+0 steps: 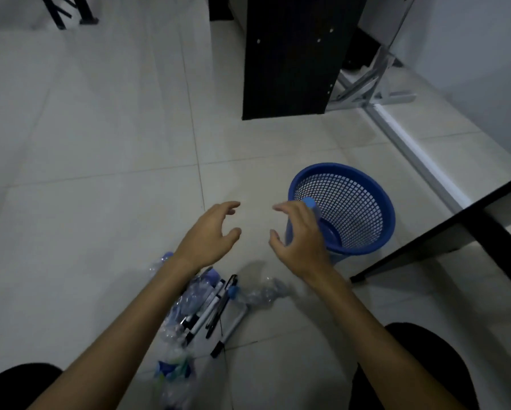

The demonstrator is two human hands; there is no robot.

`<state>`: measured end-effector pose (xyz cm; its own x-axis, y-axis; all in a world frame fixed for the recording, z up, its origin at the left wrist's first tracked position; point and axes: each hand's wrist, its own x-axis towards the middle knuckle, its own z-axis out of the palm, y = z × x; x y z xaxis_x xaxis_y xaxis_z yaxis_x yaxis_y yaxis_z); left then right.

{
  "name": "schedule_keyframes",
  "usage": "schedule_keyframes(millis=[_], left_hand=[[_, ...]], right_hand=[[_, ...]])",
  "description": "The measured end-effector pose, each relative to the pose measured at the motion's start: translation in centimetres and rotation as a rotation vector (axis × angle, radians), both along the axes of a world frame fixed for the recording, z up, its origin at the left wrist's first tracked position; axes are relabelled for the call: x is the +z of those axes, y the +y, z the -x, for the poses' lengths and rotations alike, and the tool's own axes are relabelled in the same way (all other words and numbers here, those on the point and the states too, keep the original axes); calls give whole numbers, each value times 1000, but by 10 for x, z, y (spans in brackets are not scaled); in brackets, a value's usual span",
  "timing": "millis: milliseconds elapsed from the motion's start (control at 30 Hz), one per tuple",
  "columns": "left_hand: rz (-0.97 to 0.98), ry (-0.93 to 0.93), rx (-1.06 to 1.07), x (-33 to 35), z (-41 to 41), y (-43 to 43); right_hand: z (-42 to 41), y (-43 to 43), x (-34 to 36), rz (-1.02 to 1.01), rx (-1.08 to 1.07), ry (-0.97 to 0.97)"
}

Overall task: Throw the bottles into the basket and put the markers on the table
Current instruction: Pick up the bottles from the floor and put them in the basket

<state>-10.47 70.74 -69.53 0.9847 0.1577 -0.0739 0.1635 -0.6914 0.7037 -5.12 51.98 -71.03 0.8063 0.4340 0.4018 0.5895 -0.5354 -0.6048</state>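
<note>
A blue mesh basket (388, 202) stands on the tiled floor at the right. A clear bottle with a blue cap (311, 204) shows just behind the knuckles of my right hand (300, 241), over the basket's near rim; the palm holds nothing and its fingers are spread. My left hand (211, 232) hovers open beside it, fingers curled. Below my left forearm lies a pile of crushed clear bottles (261, 294) and several black-and-white markers (215, 306). The black-edged table (455, 221) juts in from the right.
A black cabinet panel (292, 60) stands on the floor behind the basket, with a grey metal frame (375, 84) to its right. My dark-clothed knees (419, 368) fill the bottom corners. Pale floor tiles spread to the left.
</note>
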Motion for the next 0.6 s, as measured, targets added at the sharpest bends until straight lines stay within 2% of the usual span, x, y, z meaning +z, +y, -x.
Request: schedule_keyframes(millis=[100,200,267,367,467,600], left_hand=[[-9,58,77,-27,19,27],[-50,141,161,-61,38,57],[-80,202,246,-82,50,74],[-129,314,342,-110,62,91],[-159,444,365,-133,68,99],[-17,538,372,-155,69,105]], right_hand=[[12,19,-37,222,160,172],[16,27,-86,617,278,429],[18,24,-120,884,318,484],[26,14,-159,1161,347,440],[32,7,-175,1248,331,307],[32,13,-165,1155,329,264]])
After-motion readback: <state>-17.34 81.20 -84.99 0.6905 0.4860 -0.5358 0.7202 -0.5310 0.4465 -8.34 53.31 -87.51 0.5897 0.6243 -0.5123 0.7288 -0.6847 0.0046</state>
